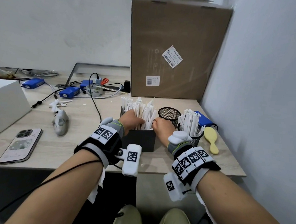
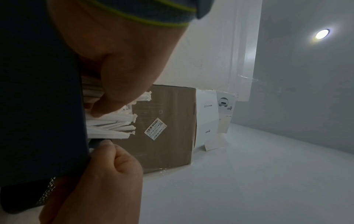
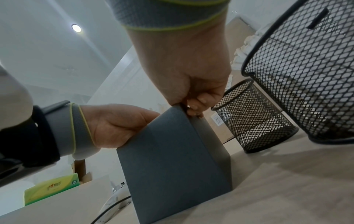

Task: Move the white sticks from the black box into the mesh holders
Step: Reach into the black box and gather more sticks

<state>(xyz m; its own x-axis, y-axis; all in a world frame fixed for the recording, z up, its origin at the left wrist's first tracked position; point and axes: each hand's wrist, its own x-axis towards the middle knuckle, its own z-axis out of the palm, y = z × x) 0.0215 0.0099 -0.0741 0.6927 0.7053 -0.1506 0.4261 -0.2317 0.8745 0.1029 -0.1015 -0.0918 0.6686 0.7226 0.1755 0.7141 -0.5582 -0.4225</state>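
Sticks [image 1: 142,111] mostly remain upright in the box [image 1: 142,139]: left hand [image 1: 131,121] reaches among them, grasp hidden; right hand [image 1: 162,126] pinches the box rim. Near holder [image 1: 195,137] is full, far holder [image 1: 169,115] looks empty.

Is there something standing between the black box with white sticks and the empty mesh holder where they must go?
Nothing visible does. The empty mesh holder stands just right of the black box, open at the top; only the right hand, gripping the box's right corner, sits between them.
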